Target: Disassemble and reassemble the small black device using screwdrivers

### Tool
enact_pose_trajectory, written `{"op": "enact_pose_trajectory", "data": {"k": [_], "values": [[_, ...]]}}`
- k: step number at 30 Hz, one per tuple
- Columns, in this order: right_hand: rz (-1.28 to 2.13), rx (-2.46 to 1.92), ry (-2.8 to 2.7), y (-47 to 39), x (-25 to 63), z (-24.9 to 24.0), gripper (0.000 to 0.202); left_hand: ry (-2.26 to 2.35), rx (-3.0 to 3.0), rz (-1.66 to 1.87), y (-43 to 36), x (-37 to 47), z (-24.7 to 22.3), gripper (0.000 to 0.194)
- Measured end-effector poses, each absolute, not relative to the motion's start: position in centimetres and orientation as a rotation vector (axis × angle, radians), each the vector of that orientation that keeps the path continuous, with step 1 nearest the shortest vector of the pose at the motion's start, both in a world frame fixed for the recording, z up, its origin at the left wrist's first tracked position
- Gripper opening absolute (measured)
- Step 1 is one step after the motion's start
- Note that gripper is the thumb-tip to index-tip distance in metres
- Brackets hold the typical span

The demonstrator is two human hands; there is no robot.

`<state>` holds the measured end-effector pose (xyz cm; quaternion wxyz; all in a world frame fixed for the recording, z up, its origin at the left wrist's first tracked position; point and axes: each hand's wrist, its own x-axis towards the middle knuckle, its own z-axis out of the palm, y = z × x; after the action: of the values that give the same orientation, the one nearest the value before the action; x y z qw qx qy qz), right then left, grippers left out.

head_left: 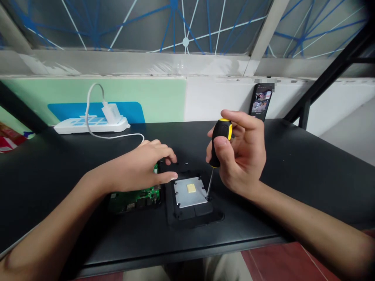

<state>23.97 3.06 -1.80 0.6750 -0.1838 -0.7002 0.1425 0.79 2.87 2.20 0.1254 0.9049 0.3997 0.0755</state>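
Wrapped in the fingers of my right hand (241, 152) is a black and yellow screwdriver (217, 144), tilted slightly, its tip at the lower right corner of a silver metal plate (190, 198). The plate carries a small pale yellow pad (191, 188) and sits in a black plastic casing (195, 221). My left hand (152, 162) hovers over a green circuit board (143, 196), thumb and fingers apart with nothing between them, the thumb tip near the plate's upper left corner. A small screw (186, 163) lies behind the casing.
A white power strip (66, 127) with a plugged-in charger (111, 114) and white cable (117, 137) is at the back left. A phone (260, 102) leans on the wall at the back right. Red packaging (10, 139) is at the far left.
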Motion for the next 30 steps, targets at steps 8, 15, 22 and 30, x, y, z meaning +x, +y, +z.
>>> {"op": "enact_pose_trajectory", "data": {"k": [8, 15, 22, 30], "values": [[0.339, -0.429, -1.61, 2.9, 24.1, -1.8, 0.037, 1.118, 2.587, 0.211, 2.3, 1.5, 2.4, 0.033], [0.256, -0.47, -1.613, 2.5, 24.1, -1.8, 0.037, 1.154, 2.713, 0.02, -0.9, 2.9, 2.9, 0.085], [0.359, -0.348, -1.602, 1.9, 23.9, -1.3, 0.03, 1.166, 2.702, -0.08, -1.3, 3.6, 2.3, 0.077], [0.312, -0.338, -1.571, 2.1, 23.9, -0.8, 0.024, 1.187, 2.718, -0.041, -1.1, 4.0, 2.1, 0.077]]}}
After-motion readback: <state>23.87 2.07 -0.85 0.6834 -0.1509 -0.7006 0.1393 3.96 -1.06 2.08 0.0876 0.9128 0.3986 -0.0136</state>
